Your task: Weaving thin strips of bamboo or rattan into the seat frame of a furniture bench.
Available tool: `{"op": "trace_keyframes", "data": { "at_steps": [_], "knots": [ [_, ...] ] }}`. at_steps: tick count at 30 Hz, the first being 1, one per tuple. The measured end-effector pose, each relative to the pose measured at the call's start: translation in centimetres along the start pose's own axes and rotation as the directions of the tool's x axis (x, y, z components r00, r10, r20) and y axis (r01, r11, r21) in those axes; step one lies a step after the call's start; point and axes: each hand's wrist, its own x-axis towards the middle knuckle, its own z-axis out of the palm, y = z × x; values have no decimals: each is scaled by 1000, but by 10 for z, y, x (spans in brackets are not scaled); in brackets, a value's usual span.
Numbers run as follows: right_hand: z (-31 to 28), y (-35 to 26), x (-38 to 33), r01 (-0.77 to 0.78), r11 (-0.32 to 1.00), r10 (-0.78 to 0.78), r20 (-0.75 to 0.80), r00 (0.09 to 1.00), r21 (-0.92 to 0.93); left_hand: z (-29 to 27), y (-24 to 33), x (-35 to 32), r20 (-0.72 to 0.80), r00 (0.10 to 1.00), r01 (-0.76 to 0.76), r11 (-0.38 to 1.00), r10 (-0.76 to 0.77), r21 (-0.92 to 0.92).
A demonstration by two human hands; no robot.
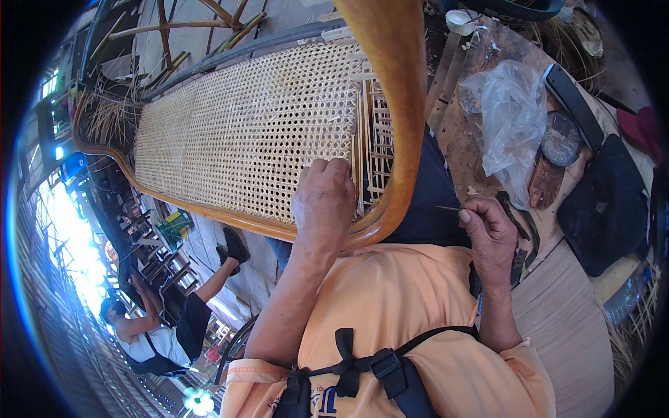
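A long panel of woven cane webbing point(244, 132) with rows of small holes stretches inside a curved, varnished wooden frame point(405, 104). Near its right end, loose cane strips point(376, 146) cross an open part of the weave. My left hand point(324, 202) rests on the webbing beside these strips, fingers curled down and closed; whatever they pinch is hidden beneath them. Apart from the frame, over my lap, my right hand point(491, 233) grips a thin brown stick-like piece point(448, 208) between thumb and forefinger, its tip pointing left.
To the right, a wooden board point(470, 150) carries a crumpled clear plastic bag point(512, 118), a round grey stone-like block point(561, 139) and a wooden block point(546, 182). A black flat piece point(603, 209) lies farther right. Another person point(164, 334) sits at lower left.
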Motion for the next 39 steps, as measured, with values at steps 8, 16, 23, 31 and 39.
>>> {"op": "trace_keyframes", "data": {
  "at_steps": [8,16,23,31,39],
  "knots": [
    [-5,3,-1,29,999,-29,0,1000,33,-2,5,4,26,1000,-15,997,13,80],
    [-11,9,-1,27,994,-26,-12,1000,109,-2,1,10,77,997,16,1000,-18,20],
    [-12,11,-2,45,992,-40,-48,998,114,-7,7,10,172,985,-56,983,25,177],
    [-11,12,-4,41,990,-38,-25,999,133,-4,0,9,190,939,335,890,-288,-308],
    [-10,11,-7,34,988,-32,-22,999,150,3,-1,7,119,959,281,920,-257,-272]
  ]
}}
